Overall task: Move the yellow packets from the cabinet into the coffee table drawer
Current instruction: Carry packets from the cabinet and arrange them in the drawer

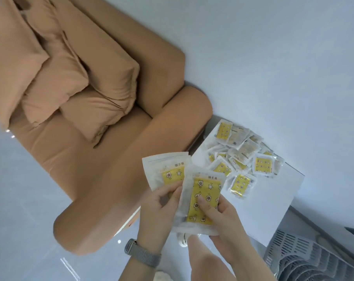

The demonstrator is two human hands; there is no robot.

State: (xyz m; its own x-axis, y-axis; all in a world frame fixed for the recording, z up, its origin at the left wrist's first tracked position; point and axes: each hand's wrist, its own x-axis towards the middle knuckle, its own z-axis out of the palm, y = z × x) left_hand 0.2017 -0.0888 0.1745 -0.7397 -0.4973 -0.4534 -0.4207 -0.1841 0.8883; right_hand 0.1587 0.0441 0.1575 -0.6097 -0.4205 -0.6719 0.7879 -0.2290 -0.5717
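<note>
At the far left, a tan sofa [87, 118] with loose cushions [56, 78] was seen, standing on a pale, glossy floor [26, 199]. Low in the middle of the view, the left hand [160, 207], a grey mesh watch strap [141, 254] at its wrist, was curled round a yellow packet [166, 171], the thumb laid on its face. Just to the right and overlapping it, a second yellow packet [202, 201] was gripped by the right hand [222, 222], the thumb pressed on the printed front and the fingers wrapped behind. Both hands were thus clamped on packets held in the air, in front of the body.

Further right, a heap of yellow packets [245, 157] lay loose on a white cabinet top [273, 199] beside the sofa arm. At the lower right corner a grey slatted object [306, 258] was partly seen; what it was could not be told.

No coffee table or drawer was in view, so nothing could be counted as delivered. The task was judged to be at an early stage: two packets lifted, many left on the cabinet, the carrying yet to be done.
</note>
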